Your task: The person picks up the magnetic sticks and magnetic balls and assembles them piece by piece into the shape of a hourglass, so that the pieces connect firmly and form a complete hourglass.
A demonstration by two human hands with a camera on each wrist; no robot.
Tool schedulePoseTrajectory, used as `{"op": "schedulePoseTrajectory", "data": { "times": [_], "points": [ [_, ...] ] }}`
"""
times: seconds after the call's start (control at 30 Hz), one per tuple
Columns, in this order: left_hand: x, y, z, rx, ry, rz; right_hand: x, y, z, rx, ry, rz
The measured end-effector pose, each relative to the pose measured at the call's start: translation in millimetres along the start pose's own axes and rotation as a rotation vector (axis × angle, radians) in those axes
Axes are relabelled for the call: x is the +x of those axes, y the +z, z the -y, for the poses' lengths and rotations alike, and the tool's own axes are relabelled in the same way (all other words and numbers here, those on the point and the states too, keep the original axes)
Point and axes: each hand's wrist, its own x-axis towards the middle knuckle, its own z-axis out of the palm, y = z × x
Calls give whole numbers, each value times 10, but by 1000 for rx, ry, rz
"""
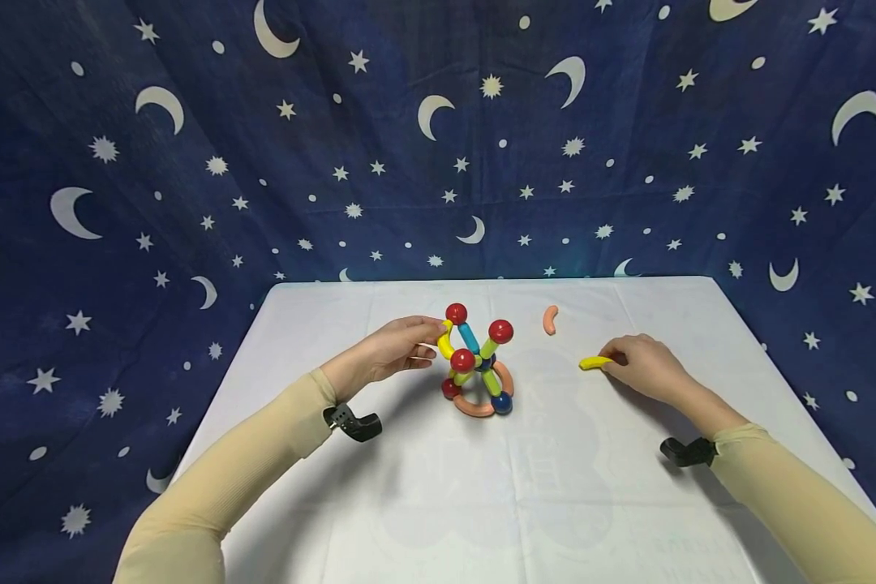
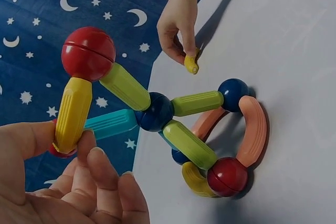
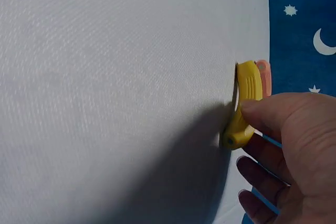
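Observation:
A structure of coloured balls and rods stands on the table: red balls [image 2: 88,53], dark blue balls [image 2: 154,112], green rods [image 2: 190,144], a light blue rod [image 2: 111,123] and salmon curved rods [image 2: 254,131]. At its upper left, my left hand [image 1: 397,349] pinches a yellow curved rod [image 2: 73,115] between thumb and fingertips; this rod spans two red balls. Off to the right, my right hand [image 1: 646,369] pinches a loose yellow curved rod [image 3: 249,95] by one end, at the tabletop. The right fingertips are partly hidden behind that rod in the right wrist view.
A loose salmon curved rod [image 1: 551,319] lies on the white-covered table [image 1: 438,503], behind and between the structure and my right hand. Beyond the table's back edge hangs a dark blue cloth [image 1: 394,219] with moons and stars.

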Motion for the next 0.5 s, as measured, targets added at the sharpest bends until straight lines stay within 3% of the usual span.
{"op": "schedulePoseTrajectory", "data": {
  "times": [0.23,0.37,0.5],
  "points": [
    [15,-2,-4,16,10,-14,41,-37,118,75,-37,2],
    [9,-1,-12,14,16,-13,117,-143,264,278,-37,2],
    [9,3,-4,10,20,-16,210,-279,468,572,55,53]
  ]
}}
